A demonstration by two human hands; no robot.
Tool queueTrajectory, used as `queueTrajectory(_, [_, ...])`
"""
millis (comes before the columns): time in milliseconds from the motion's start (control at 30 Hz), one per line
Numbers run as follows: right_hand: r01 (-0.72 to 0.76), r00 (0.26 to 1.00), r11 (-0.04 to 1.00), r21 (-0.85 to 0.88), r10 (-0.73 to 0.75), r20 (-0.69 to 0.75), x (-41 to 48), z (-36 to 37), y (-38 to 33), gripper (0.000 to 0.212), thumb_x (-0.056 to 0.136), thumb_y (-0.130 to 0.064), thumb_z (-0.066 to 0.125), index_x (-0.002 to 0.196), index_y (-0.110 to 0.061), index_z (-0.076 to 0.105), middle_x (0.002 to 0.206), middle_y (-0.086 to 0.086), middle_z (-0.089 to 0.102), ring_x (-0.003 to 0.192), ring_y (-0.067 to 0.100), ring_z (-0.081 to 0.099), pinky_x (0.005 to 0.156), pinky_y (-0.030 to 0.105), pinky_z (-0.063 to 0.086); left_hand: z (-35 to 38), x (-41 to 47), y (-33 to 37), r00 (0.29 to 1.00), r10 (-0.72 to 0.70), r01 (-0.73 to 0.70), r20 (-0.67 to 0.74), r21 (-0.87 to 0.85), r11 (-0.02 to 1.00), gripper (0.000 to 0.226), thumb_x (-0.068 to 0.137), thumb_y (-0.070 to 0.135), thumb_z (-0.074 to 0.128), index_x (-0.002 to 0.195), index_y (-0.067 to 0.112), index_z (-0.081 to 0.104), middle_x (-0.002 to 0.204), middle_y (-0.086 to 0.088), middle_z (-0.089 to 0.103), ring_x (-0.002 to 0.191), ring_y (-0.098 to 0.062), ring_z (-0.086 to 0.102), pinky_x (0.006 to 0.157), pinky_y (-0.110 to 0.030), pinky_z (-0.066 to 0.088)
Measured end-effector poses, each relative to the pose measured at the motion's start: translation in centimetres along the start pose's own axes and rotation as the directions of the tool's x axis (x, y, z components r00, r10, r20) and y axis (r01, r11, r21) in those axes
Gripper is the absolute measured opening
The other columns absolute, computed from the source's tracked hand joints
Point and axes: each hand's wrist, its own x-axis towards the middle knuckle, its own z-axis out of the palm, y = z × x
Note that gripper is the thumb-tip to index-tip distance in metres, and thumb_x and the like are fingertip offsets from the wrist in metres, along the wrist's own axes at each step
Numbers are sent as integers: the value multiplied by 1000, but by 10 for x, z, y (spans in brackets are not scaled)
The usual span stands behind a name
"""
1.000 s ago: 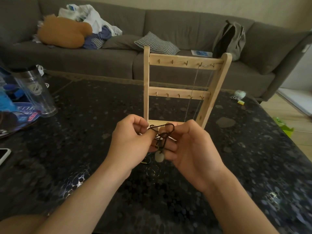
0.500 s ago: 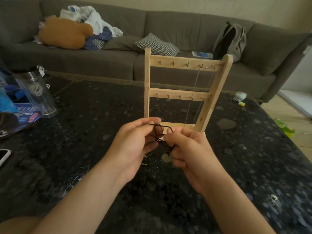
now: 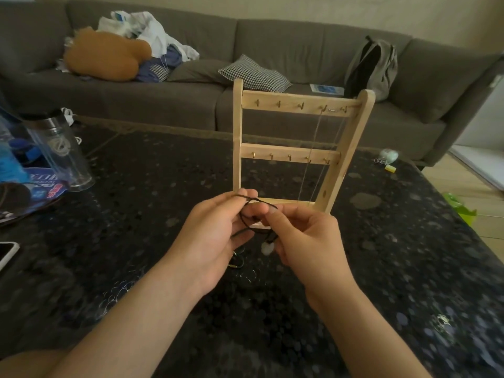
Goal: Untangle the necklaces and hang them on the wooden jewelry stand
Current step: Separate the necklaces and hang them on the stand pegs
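— Entry one, hands?
— My left hand point(image 3: 215, 236), centre frame: thumb and forefinger pinch the black cord necklace point(image 3: 246, 214) at its top loop. My right hand point(image 3: 308, 241), just beside it: fingertips nip the same cord a little lower. The pale pendant point(image 3: 266, 248) dangles between my palms, above the table.
— Handling?
— I judge the cord light and limp, with no stiffness; a knot would tighten if I pull. The pendant looks like stone or glass, so it could probably chip. Best hold: the cord on either side of the crossing, never the pendant.
— Entry two, destination?
— The wooden jewelry stand point(image 3: 237, 137), upright just behind the hands, with two hook rails. Thin chains point(image 3: 313, 148) hang from the upper right hooks.
— Surface, room?
— A dark speckled table point(image 3: 136, 214), glossy, likely slippery for fine chain. A clear bottle point(image 3: 60, 148) at left, a phone point(image 3: 6, 255) at the left edge. A grey sofa point(image 3: 300, 50) across the top, with a checked cushion point(image 3: 253, 75) and a backpack point(image 3: 371, 66) upper right.
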Motion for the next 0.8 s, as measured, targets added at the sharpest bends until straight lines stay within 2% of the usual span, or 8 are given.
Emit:
queueTrajectory(133, [23,1000,1000,-7,-23,-1,1,-4,1,18,88,-39,83,94,-22,82,77,-3,80,59,4,68,58,15,52,-1,0,2,1000,-1,1,-13,29,1000,35,115,36,47,119,24,80,108,-4,84,110,-17,79,113,-55,45])
queueTrajectory(233, [36,999,999,-7,-36,38,2,-7,0,16,88,-34,84,91,-19,83,78,-3,81,72,7,77,66,14,57,-3,3,2,997,-61,60,-48,-17,998,50,115,47,40,115,20,82,107,-6,84,111,-24,77,115,-57,43])
queueTrajectory(300, [42,997,999,-8,-42,65,3,-9,-1,13,89,-31,83,91,-18,84,78,-2,81,74,10,78,66,15,57,-4,5,3,994,-97,96,-46,-42,995,59,114,53,36,113,16,82,107,-8,84,109,-28,77,116,-58,43])
queueTrajectory(400, [57,990,998,-7,-56,127,4,-11,-3,7,96,-17,78,98,-14,84,83,-1,82,79,10,79,69,15,58,-6,6,3,994,-108,106,-18,-72,992,65,112,55,36,101,15,85,108,-12,83,102,-32,78,115,-61,45])
queueTrajectory(467, [74,984,997,-35,-68,164,5,-11,-3,11,98,-10,75,102,-14,84,87,-2,83,84,10,80,73,15,59,-6,6,4,996,-88,87,-17,-64,994,61,111,51,39,94,16,85,106,-13,83,98,-32,79,115,-62,47])
queueTrajectory(633, [120,982,990,-70,-108,156,7,-10,-3,13,99,-8,73,100,-17,82,87,-4,83,84,8,80,72,14,58,-8,4,6,999,-23,24,-48,22,999,39,102,35,49,104,10,80,109,-13,82,107,-37,78,113,-62,50])
queueTrajectory(800, [126,982,987,-96,-110,155,8,-8,-1,15,105,-16,66,101,-19,79,84,-1,81,81,9,78,70,14,56,-9,3,5,996,-27,37,-82,121,992,35,101,37,52,101,15,79,121,-15,78,109,-33,77,108,-56,53])
